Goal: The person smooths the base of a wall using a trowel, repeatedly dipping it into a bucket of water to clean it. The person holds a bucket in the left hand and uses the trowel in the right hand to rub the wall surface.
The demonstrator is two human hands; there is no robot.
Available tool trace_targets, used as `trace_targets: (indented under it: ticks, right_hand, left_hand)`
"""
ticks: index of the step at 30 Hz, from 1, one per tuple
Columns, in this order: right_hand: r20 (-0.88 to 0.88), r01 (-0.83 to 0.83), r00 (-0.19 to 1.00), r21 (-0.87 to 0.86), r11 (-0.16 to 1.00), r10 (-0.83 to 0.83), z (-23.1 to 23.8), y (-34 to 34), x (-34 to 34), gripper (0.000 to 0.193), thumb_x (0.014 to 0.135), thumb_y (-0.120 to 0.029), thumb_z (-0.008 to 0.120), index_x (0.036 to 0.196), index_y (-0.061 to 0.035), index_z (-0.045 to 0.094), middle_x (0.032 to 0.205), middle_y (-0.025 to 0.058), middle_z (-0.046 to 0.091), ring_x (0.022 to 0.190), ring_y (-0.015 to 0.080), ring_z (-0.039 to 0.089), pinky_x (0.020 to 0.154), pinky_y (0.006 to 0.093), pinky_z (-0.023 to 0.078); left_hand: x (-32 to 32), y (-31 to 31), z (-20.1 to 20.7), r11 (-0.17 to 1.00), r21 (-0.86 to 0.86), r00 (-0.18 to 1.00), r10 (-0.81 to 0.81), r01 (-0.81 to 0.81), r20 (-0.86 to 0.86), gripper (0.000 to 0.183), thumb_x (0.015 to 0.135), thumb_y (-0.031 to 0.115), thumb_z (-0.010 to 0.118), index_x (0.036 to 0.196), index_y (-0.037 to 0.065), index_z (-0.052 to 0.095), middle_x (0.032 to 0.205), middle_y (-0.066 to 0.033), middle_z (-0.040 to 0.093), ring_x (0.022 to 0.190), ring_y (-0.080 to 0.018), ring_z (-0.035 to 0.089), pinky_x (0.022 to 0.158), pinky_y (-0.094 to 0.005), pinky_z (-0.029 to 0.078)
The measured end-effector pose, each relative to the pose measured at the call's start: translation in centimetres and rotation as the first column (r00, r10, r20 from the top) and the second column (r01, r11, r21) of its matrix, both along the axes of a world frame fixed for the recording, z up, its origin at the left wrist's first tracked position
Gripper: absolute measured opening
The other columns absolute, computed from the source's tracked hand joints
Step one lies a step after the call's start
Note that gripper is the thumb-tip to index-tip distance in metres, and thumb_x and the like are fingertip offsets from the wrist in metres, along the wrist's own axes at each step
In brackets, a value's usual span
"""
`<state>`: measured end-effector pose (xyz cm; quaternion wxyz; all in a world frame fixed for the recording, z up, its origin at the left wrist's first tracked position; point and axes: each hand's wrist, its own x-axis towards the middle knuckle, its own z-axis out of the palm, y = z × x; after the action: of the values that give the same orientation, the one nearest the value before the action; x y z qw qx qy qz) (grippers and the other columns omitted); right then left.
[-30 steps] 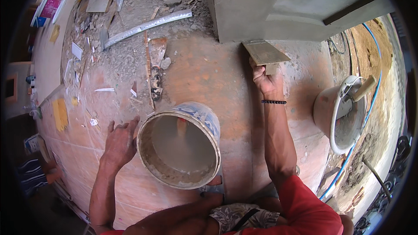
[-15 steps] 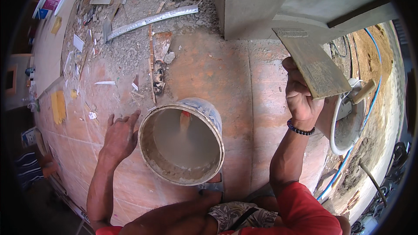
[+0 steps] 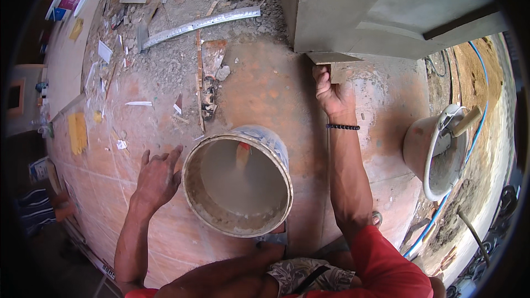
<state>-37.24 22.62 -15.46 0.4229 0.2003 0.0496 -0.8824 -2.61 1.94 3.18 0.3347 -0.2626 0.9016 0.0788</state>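
Observation:
My right hand (image 3: 335, 94) is closed round the handle of a flat plastering float (image 3: 330, 58), its forearm stretched forward. The float appears nearly edge-on against the lower edge of the grey plastered column (image 3: 337, 16); most of its plate is out of sight. Left of the bucket, my left hand (image 3: 157, 175) hovers over the floor with fingers spread and nothing in them. Right beside that hand stands a round bucket (image 3: 190, 209) of cloudy greyish water. In the water rests a tool with a red and tan handle (image 3: 242, 157), its lower part hidden.
A white tub (image 3: 419, 154) with a wooden-handled tool (image 3: 466, 121) stands at the right, near a blue hose (image 3: 436, 218). Rubble, a bent metal strip (image 3: 201, 24) and a yellow sponge-like piece (image 3: 78, 132) lie ahead and left. A person's striped garment (image 3: 34, 207) shows far left.
My right hand has carried the float forward and left, from above the floor to the column's lower edge, turning it nearly edge-on. The left hand stays spread beside the bucket.

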Motion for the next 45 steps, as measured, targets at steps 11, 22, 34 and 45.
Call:
trace_targets:
  ticks: [11, 22, 34, 45]
  right_hand:
    - [-0.16, 0.001, 0.985, -0.348, 0.938, -0.06, 12.8, 4.8, 2.3, 0.033, 0.097, -0.019, 0.053, 0.119, 0.0062, 0.05, 0.107, 0.0193, 0.051, 0.081, 0.0244, 0.059, 0.062, 0.029, 0.06]
    - [-0.1, 0.054, 0.994, 0.01, 0.999, -0.053, -1.1, 7.6, -3.0, 0.03, 0.096, -0.016, 0.054, 0.118, 0.0041, 0.053, 0.101, 0.0164, 0.051, 0.077, 0.0205, 0.055, 0.057, 0.024, 0.056]
    - [-0.127, 0.021, 0.99, -0.266, 0.964, -0.056, 10.4, 6.6, -0.7, 0.035, 0.097, -0.02, 0.055, 0.121, 0.0042, 0.051, 0.103, 0.0172, 0.053, 0.076, 0.0253, 0.056, 0.061, 0.0311, 0.062]
    - [-0.491, 0.148, 0.871, 0.293, 0.944, 0.016, 5.1, 9.7, 1.4, 0.058, 0.092, -0.003, 0.055, 0.147, -0.0052, 0.035, 0.125, 0.0128, 0.056, 0.103, 0.0229, 0.064, 0.085, 0.0372, 0.059]
  left_hand:
    - [-0.5, 0.1, 0.1, 1.0, 0.02, 0.999, 0.015, -0.016, 0.045, 0.064, 0.086, 0.012, 0.065, 0.144, 0.007, 0.04, 0.118, -0.0207, 0.063, 0.113, -0.0372, 0.058, 0.112, -0.0566, 0.028]
    - [-0.6, 0.3, 0.2, 0.999, 0.014, 0.998, 0.034, -0.035, 0.057, 0.065, 0.085, 0.011, 0.067, 0.144, 0.007, 0.041, 0.119, -0.0205, 0.063, 0.113, -0.037, 0.058, 0.113, -0.0554, 0.026]
    - [-0.5, 0.3, 0.5, 0.999, 0.016, 0.997, 0.033, -0.034, 0.072, 0.067, 0.081, 0.003, 0.066, 0.143, 0.005, 0.042, 0.117, -0.0196, 0.063, 0.113, -0.0367, 0.058, 0.112, -0.0571, 0.027]
    - [0.9, -0.3, -0.8, 1.0, 0.026, 0.995, -0.019, 0.017, 0.1, 0.064, 0.082, 0.004, 0.062, 0.142, 0.006, 0.042, 0.114, -0.0192, 0.065, 0.113, -0.0353, 0.059, 0.111, -0.0594, 0.027]
